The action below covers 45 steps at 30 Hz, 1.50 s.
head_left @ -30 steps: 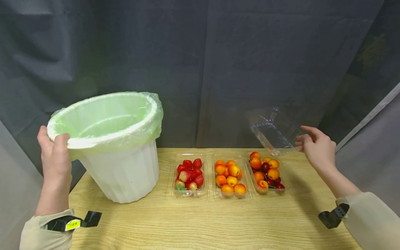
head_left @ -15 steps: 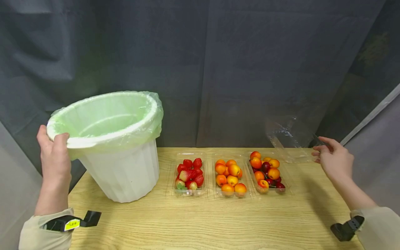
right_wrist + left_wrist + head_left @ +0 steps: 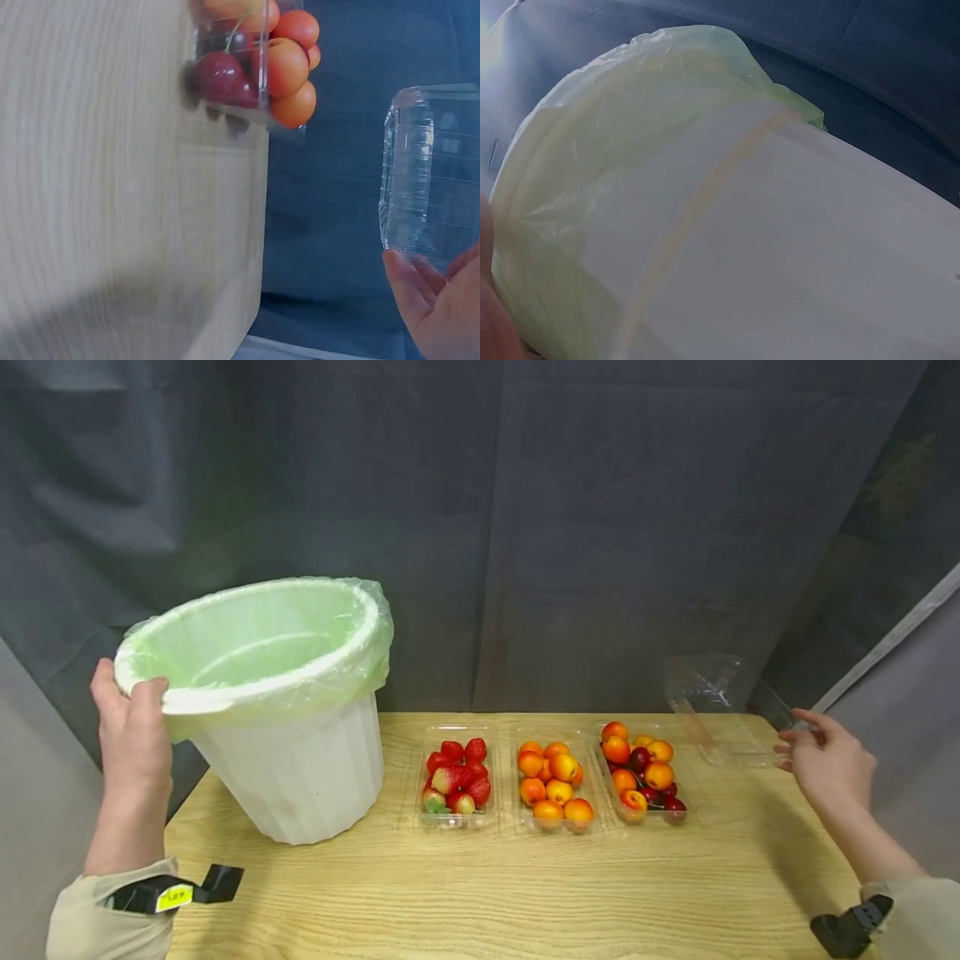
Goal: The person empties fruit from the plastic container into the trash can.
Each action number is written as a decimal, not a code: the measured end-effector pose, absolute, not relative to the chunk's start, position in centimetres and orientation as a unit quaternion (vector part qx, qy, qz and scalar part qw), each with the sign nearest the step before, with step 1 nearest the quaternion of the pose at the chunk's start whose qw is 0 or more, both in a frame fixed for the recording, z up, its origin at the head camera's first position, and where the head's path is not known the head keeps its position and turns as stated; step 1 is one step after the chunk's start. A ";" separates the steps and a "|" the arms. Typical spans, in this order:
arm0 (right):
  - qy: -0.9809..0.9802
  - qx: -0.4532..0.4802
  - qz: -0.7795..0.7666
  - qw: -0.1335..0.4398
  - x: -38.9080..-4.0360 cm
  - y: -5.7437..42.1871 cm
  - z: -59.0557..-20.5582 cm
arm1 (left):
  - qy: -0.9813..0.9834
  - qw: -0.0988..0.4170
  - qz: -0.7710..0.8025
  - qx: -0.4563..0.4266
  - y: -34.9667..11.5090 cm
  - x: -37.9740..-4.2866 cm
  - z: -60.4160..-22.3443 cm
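My left hand (image 3: pixel 135 735) grips the near-left rim of a white trash bin (image 3: pixel 300 777), thumb over the edge. A pale green bag (image 3: pixel 255 635) lines the bin and folds over its rim. Away to the right, my right hand (image 3: pixel 832 764) pinches the edge of a clear plastic container (image 3: pixel 409 172) with nothing in it, raised above the table's back right corner. Left of that hand stands a clear box of mixed fruit (image 3: pixel 645 772), dark red cherries (image 3: pixel 221 75) among orange-yellow ones. In the left wrist view, fingers (image 3: pixel 495 322) show at the bag-covered rim.
Beside the mixed box, a second clear box holds orange-yellow fruit (image 3: pixel 555 785). A third, nearest the bin, holds strawberries (image 3: pixel 457 777). All three stand in a row on the wooden table (image 3: pixel 480 893). Dark cloth (image 3: pixel 480 527) hangs behind the table.
My right hand has moved right and a little lower with the clear container, away from the mixed fruit box. The left hand and the bin stay where they were.
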State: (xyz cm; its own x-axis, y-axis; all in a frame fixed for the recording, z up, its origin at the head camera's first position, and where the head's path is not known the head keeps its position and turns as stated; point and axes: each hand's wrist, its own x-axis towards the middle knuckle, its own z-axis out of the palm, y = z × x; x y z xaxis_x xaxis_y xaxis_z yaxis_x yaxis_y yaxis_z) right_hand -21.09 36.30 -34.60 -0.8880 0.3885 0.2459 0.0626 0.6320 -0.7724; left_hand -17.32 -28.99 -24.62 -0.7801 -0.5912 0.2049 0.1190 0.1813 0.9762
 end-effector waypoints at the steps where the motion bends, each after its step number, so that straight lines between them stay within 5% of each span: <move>1: -0.881 -0.129 0.409 0.199 -21.1 36.5 -34.7 | -0.711 0.289 -0.620 0.165 -29.0 -17.3 -24.6; 45: -0.928 -0.169 0.304 0.133 -20.4 42.7 -41.7 | -0.710 0.288 -0.623 0.157 -29.2 -17.3 -24.9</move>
State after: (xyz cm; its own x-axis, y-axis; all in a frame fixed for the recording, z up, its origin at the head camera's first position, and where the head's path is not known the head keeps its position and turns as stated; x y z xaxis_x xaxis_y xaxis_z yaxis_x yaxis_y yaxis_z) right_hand -20.44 42.69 -41.73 -0.9075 0.3949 0.1431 0.2335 0.7574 -0.6097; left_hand -17.34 -29.16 -24.85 -0.7848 -0.5823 0.2122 0.1353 0.1731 0.9756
